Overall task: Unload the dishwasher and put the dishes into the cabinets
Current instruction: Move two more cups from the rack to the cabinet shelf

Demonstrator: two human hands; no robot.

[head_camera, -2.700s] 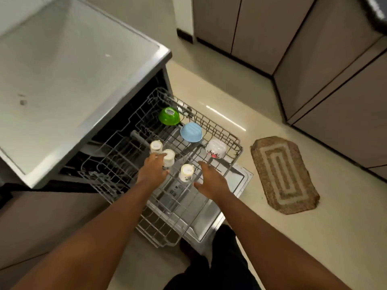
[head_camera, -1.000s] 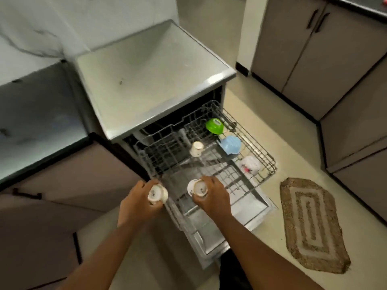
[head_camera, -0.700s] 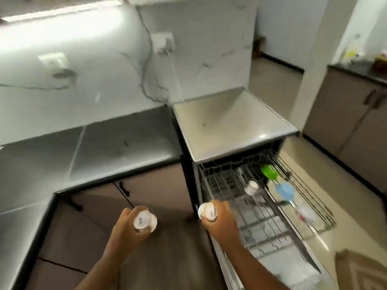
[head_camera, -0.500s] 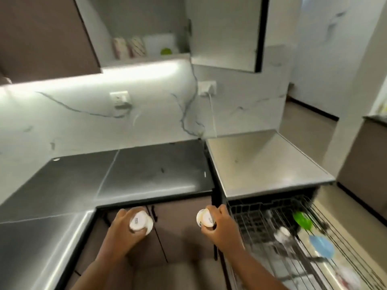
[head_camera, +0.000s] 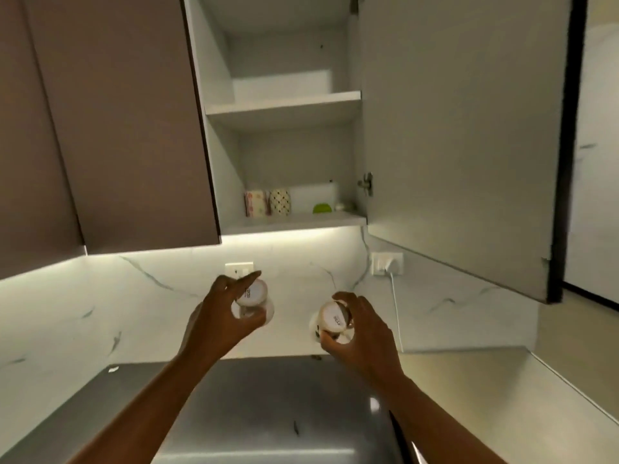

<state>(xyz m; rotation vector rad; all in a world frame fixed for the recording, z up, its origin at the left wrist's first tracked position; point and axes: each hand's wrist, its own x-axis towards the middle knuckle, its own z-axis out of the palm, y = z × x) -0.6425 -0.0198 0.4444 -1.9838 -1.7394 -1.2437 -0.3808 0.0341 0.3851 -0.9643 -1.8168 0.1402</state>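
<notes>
Nearest the camera, the dark surface (head_camera: 268, 396) runs below both forearms. Above it the left hand (head_camera: 221, 319) is wrapped round a small white cup (head_camera: 253, 298), its base turned toward the camera; the fingers (head_camera: 246, 279) curl over the top edge and the thumb props it from beneath. Just right of that cup, the right hand (head_camera: 360, 329) is closed round a second white cup (head_camera: 331, 319), likewise base-out, pinched between the thumb below and the fingers (head_camera: 348, 301) above.

Both cups look like glazed ceramic: probably light, rigid, smooth enough to slip if damp, and liable to chip against a shelf edge. Gripping round the wall, as here, seems the safest hold; the glossy base offers little purchase.

Above and behind the cups, the open cabinet (head_camera: 288, 108) has its door (head_camera: 462, 135) swung out to the right. Its lower shelf (head_camera: 294, 221) already carries two patterned mugs (head_camera: 268, 202) at the left and something green (head_camera: 322, 208) farther right. Bare shelf lies between them, a likely spot for these cups. The upper shelf (head_camera: 284, 105) shows nothing from this angle.
</notes>
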